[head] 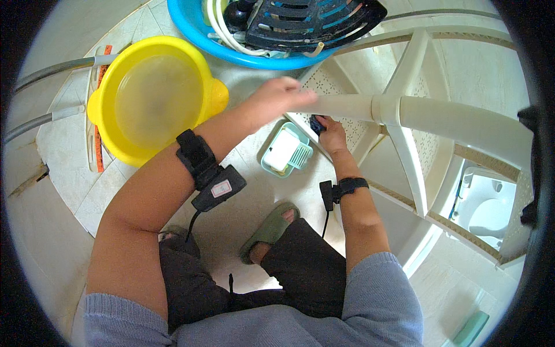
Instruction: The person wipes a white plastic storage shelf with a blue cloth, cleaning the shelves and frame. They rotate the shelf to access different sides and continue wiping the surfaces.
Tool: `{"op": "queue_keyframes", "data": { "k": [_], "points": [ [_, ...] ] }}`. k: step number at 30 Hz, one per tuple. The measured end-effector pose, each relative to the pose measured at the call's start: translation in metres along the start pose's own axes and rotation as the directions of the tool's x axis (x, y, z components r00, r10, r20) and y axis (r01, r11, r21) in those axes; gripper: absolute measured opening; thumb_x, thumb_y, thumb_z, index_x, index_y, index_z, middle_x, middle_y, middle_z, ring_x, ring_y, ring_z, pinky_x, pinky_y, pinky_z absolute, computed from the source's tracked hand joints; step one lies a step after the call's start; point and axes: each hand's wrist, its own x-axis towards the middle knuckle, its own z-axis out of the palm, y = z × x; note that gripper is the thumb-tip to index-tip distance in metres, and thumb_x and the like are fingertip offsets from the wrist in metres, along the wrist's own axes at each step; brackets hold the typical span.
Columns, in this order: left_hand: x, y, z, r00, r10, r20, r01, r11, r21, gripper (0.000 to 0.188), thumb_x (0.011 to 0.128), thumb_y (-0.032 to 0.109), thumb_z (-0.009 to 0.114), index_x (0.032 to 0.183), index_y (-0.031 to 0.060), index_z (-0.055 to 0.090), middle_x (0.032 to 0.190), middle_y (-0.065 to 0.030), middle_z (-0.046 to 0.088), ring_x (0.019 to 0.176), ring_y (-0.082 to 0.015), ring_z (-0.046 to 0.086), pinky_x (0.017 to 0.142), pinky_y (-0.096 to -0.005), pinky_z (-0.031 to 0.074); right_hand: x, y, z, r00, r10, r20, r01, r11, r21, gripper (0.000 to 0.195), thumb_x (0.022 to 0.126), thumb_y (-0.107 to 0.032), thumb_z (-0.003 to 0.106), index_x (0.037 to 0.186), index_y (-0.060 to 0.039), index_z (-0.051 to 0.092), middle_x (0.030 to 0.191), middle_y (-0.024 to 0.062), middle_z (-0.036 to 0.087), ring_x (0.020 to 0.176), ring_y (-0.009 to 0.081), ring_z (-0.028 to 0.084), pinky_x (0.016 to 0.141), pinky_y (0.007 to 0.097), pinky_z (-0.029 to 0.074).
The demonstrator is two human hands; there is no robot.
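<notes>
A white plastic corner rack with perforated shelves lies on its side at the right. My right hand holds a crumpled dark blue cloth or pad against the rim of its end shelf. Blurred, my left hand is at the near end of the rack's white post; whether it touches the post I cannot tell. Its fingers are partly bent. Below the hands, a pale green soap dish with a white bar or box in it stands on the floor.
A yellow basin of cloudy water stands at the left, beside an orange strip. At the top, a blue basin holds a black slatted shelf and a white hose. My feet in green slippers are below.
</notes>
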Motion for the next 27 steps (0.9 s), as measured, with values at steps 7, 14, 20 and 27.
{"op": "queue_keyframes", "data": {
  "k": [7, 14, 20, 27],
  "points": [
    [0.024, -0.018, -0.013, 0.906, -0.234, -0.352, 0.038, 0.875, -0.483, 0.046, 0.097, 0.029, 0.049, 0.122, -0.0083, 0.042, 0.110, -0.0202, 0.058, 0.096, -0.0265, 0.063, 0.075, -0.0337, 0.051, 0.003, 0.002, 0.003, 0.993, 0.079, 0.093, -0.077, 0.997, -0.027, 0.052, 0.075, -0.002, 0.046, 0.120, -0.0204, 0.062, 0.129, 0.0009, 0.055, 0.109, 0.0318, 0.052, 0.098, 0.0370, 0.043],
    [0.026, -0.019, -0.021, 0.920, -0.210, -0.332, 0.063, 0.913, -0.404, 0.034, 0.096, 0.029, 0.052, 0.103, -0.0045, 0.051, 0.100, -0.0159, 0.061, 0.087, -0.0261, 0.066, 0.074, -0.0336, 0.053, -0.001, 0.000, 0.003, 0.998, 0.043, 0.039, -0.045, 0.998, 0.047, 0.049, 0.075, -0.003, 0.046, 0.118, -0.0192, 0.064, 0.128, 0.0025, 0.056, 0.107, 0.0335, 0.054, 0.097, 0.0382, 0.044],
    [0.040, -0.019, -0.004, 0.912, -0.175, -0.370, 0.012, 0.915, -0.403, 0.035, 0.095, 0.031, 0.054, 0.100, -0.0044, 0.054, 0.094, -0.0147, 0.062, 0.079, -0.0246, 0.067, 0.066, -0.0317, 0.052, -0.007, 0.009, 0.008, 0.998, 0.035, 0.054, -0.037, 0.999, 0.030, 0.049, 0.074, -0.004, 0.046, 0.117, -0.0181, 0.064, 0.127, 0.0015, 0.057, 0.105, 0.0335, 0.055, 0.095, 0.0396, 0.046],
    [0.048, -0.016, 0.012, 0.893, -0.186, -0.409, 0.038, 0.938, -0.344, 0.042, 0.095, 0.036, 0.051, 0.095, -0.0058, 0.057, 0.088, -0.0140, 0.063, 0.066, -0.0212, 0.066, 0.060, -0.0311, 0.049, -0.009, -0.003, 0.008, 0.990, 0.091, 0.107, -0.095, 0.995, 0.039, 0.048, 0.076, -0.011, 0.049, 0.121, -0.0201, 0.061, 0.133, 0.0011, 0.053, 0.112, 0.0324, 0.053, 0.100, 0.0377, 0.043]
  ]
}}
